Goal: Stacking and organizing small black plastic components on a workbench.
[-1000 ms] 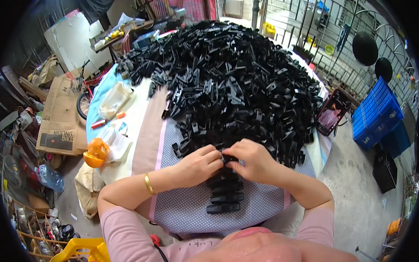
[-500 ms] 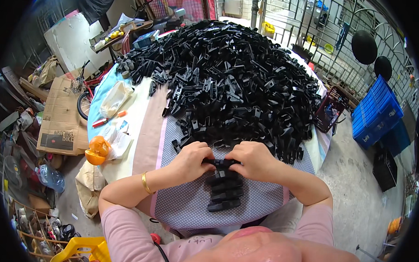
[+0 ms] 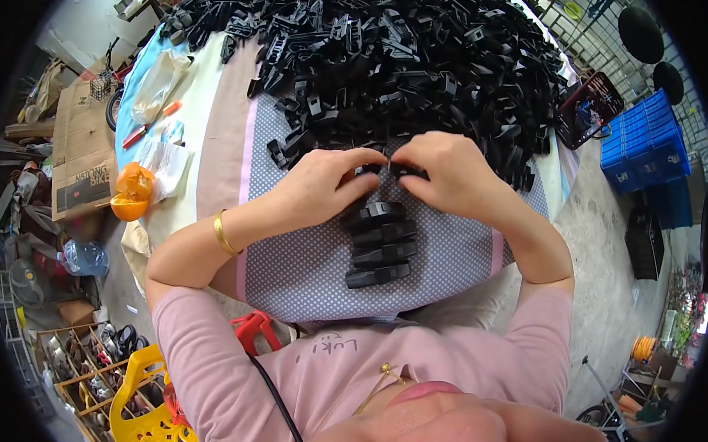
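My left hand (image 3: 328, 185) and my right hand (image 3: 443, 173) meet over the table at the near edge of a big heap of black plastic parts (image 3: 390, 82). Their fingertips almost touch, pinched around a dark plastic part (image 3: 415, 173), mostly hidden by the fingers. Whether it is one part or two is hard to make out. Just below the hands, a short column of several matching black parts (image 3: 380, 253) lies on the dotted grey cloth (image 3: 298, 258), one in front of another toward me.
At the left of the table are a clear plastic bag (image 3: 160, 86), a red-capped marker (image 3: 135, 136) and an orange peel-like object (image 3: 133, 190). A phone (image 3: 590, 111) stands upright at the right edge. Blue crates (image 3: 645, 145) sit beyond it, and a yellow chair (image 3: 141, 393) is at lower left.
My view has tilted down toward me, so the table appears higher. Both hands have moved slightly away from the column, toward the heap, and the fingertips have come closer together.
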`<state>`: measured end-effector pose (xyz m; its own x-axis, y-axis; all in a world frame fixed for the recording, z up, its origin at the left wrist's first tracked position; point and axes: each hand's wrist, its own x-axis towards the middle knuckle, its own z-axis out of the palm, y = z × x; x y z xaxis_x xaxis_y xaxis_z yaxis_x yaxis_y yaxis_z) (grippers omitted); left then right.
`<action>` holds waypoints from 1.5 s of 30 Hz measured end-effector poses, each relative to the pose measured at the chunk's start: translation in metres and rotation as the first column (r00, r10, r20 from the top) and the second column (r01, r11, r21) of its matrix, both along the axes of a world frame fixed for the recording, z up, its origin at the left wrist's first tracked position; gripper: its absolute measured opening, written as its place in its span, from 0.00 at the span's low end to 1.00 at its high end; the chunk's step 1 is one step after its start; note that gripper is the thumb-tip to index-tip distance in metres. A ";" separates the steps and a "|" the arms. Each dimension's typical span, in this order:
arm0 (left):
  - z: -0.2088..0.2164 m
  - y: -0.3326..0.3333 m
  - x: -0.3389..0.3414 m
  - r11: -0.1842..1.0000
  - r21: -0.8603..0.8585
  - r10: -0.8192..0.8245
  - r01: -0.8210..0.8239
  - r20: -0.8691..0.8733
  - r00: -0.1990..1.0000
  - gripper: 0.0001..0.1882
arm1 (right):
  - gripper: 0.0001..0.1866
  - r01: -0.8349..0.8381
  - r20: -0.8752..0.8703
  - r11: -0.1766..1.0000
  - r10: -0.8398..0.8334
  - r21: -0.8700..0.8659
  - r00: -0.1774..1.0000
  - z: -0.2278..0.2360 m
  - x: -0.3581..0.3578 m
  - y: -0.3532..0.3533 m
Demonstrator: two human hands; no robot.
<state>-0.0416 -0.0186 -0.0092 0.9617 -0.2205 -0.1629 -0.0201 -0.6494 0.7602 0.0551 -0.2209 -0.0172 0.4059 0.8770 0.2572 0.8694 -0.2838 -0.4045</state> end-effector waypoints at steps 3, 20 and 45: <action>-0.013 0.010 0.000 0.993 -0.117 -0.017 0.020 0.027 0.999 0.21 | 0.12 -0.007 0.035 0.999 0.008 -0.035 0.999 -0.001 -0.005 -0.001; -0.021 0.012 -0.008 0.979 0.193 -0.034 -0.058 0.441 0.897 0.10 | 0.11 -0.059 0.061 0.996 0.056 0.060 0.997 0.003 -0.006 -0.002; -0.031 0.110 0.061 0.746 0.263 0.355 -0.612 0.620 0.700 0.16 | 0.18 0.083 0.146 0.897 -0.021 -0.435 0.989 0.018 -0.015 -0.019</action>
<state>0.0195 0.0911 -0.0402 0.8679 0.2686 0.4180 0.1021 -0.9198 0.3789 0.0400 -0.2400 0.0007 0.4428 0.8917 -0.0932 0.8857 -0.4512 -0.1088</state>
